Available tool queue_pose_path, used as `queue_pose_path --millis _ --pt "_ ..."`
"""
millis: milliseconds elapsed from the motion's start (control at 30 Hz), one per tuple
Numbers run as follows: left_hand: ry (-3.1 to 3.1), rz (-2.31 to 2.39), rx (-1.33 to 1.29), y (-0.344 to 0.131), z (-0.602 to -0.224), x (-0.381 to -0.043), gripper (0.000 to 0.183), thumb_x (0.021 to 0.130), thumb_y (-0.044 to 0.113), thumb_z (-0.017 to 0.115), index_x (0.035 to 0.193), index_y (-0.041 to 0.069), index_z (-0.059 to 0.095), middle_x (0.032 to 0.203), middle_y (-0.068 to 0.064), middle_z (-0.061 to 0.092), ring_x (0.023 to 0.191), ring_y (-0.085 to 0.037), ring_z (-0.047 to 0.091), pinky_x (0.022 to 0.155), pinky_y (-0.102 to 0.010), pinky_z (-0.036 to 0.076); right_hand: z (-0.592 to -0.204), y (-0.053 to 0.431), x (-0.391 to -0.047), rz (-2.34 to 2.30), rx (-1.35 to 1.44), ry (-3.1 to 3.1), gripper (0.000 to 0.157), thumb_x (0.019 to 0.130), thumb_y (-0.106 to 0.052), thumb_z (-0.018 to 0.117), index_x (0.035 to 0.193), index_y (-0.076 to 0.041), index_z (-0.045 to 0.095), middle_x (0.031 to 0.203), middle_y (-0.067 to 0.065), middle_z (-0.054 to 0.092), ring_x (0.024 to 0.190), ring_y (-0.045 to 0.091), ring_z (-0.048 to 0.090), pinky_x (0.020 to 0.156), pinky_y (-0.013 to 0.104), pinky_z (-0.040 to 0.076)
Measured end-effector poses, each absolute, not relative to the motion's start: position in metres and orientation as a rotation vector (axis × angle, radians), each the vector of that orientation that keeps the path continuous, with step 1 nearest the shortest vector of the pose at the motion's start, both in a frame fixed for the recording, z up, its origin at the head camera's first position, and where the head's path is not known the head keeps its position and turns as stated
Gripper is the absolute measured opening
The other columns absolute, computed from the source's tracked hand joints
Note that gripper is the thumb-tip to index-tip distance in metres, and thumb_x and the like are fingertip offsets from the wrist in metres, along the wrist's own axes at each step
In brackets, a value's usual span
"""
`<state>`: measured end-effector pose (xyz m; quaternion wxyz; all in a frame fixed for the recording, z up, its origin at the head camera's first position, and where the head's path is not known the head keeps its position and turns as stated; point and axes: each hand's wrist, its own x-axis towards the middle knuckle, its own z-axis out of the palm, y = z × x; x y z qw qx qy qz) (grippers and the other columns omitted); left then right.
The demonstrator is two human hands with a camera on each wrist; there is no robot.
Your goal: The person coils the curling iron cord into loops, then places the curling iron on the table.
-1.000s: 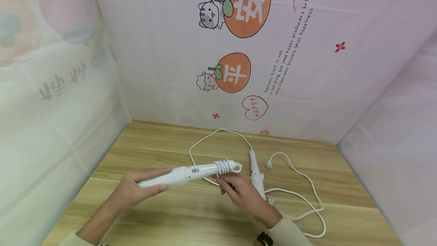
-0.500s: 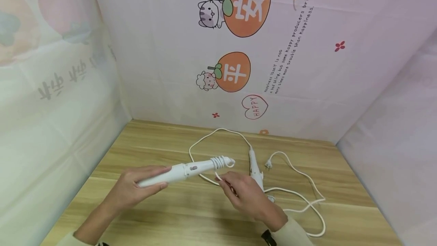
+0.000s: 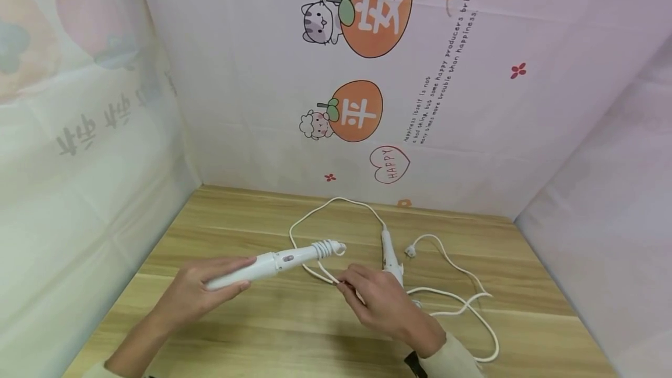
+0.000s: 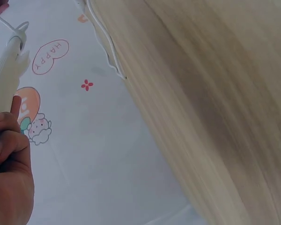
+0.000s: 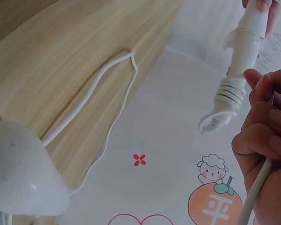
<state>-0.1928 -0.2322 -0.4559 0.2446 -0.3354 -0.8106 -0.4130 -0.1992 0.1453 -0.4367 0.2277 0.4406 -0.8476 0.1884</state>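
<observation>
The left hand is gripping a white curling iron above the table, its fingers bending round the body; the right hand, fingers tightly curled, is holding the cord. Uneven pulling could be dragging the coils off crookedly, and slack could be snagging the second iron. The right wrist view is showing a lever that the head view is hiding.
</observation>
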Motion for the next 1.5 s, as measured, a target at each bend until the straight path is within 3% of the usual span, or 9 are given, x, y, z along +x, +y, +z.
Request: queue_pose_path --millis 167,400,667,867,967,1133,1267,1400,1500 --pt "-2.243 -1.063 -1.027 -0.235 -0.455 -0.192 0.052 0.079 0.006 0.096 0.128 0.019 0.082 0.120 -0.003 0.083 0.109 -0.016 0.080 0.094 -0.012 0.056 -0.432 0.144 -0.202 0.462 1.255 -2.249 0.014 0.113 -0.023 0.062 0.104 -0.016 0.071 0.083 -0.011 0.058 0.065 -0.006 0.036 0.056 0.008 0.030" --pt "-2.269 -1.163 -1.238 -0.239 -0.454 -0.189 0.048 0.085 0.009 0.093 0.130 0.017 0.081 0.121 -0.005 0.083 0.109 -0.015 0.079 0.092 -0.017 0.059 -0.427 0.142 -0.212 0.455 1.301 -2.194 0.029 0.117 -0.030 0.049 0.106 -0.014 0.070 0.086 -0.010 0.063 0.066 -0.005 0.043 0.057 0.008 0.038" --pt "-2.336 -1.514 -1.322 -0.243 -0.446 -0.184 0.043 0.090 0.003 0.087 0.132 0.015 0.080 0.127 -0.005 0.081 0.109 -0.009 0.076 0.074 -0.029 0.064 -0.428 0.145 -0.221 0.660 1.456 -2.247 0.011 0.110 -0.014 0.064 0.104 -0.013 0.073 0.084 -0.008 0.064 0.072 -0.005 0.049 0.067 0.008 0.046" --pt "-2.307 -1.779 -1.321 -0.248 -0.443 -0.187 0.050 0.088 -0.013 0.078 0.132 0.012 0.080 0.131 0.001 0.079 0.098 -0.007 0.075 0.071 -0.031 0.063 -0.432 0.144 -0.222 0.909 1.511 -2.339 0.015 0.113 -0.012 0.058 0.106 -0.014 0.071 0.080 -0.007 0.062 0.073 -0.005 0.050 0.070 0.013 0.049" --pt "-2.282 -1.844 -1.303 -0.248 -0.444 -0.188 0.054 0.088 -0.016 0.075 0.133 0.013 0.080 0.131 0.005 0.079 0.098 -0.007 0.075 0.072 -0.031 0.063 -0.435 0.141 -0.221 1.025 1.508 -2.341 0.015 0.111 -0.007 0.059 0.107 -0.013 0.073 0.086 -0.003 0.071 0.080 -0.002 0.061 0.075 0.018 0.056" --pt "-2.191 -1.878 -1.237 -0.243 -0.447 -0.187 0.057 0.088 -0.020 0.074 0.135 0.013 0.078 0.133 0.008 0.078 0.105 -0.005 0.073 0.076 -0.027 0.063 -0.443 0.134 -0.215 1.239 1.393 -2.371 0.026 0.100 0.014 0.062 0.110 -0.007 0.072 0.088 0.004 0.076 0.086 -0.001 0.067 0.076 0.024 0.061" --pt "-2.137 -1.826 -1.212 -0.236 -0.448 -0.187 0.059 0.086 -0.021 0.076 0.135 0.012 0.078 0.132 0.005 0.078 0.113 -0.006 0.074 0.084 -0.027 0.064 -0.449 0.129 -0.211 1.462 1.264 -2.409 0.033 0.094 0.023 0.059 0.108 -0.004 0.071 0.077 0.009 0.068 0.074 -0.001 0.060 0.067 0.023 0.057" --pt "-2.110 -1.774 -1.178 -0.232 -0.450 -0.186 0.060 0.083 -0.021 0.079 0.133 0.012 0.079 0.131 0.002 0.078 0.115 -0.006 0.075 0.086 -0.026 0.064 -0.451 0.125 -0.208 1.692 1.168 -2.425 0.019 0.106 0.010 0.056 0.100 -0.003 0.068 0.075 0.014 0.065 0.067 0.002 0.051 0.061 0.021 0.047" --pt "-2.108 -1.754 -1.091 -0.230 -0.452 -0.185 0.059 0.083 -0.020 0.080 0.132 0.013 0.080 0.131 0.003 0.078 0.109 -0.005 0.075 0.080 -0.026 0.064 -0.452 0.122 -0.207 1.641 1.151 -2.439 0.022 0.113 0.000 0.051 0.096 -0.006 0.064 0.075 0.010 0.064 0.063 -0.003 0.041 0.055 0.019 0.040"
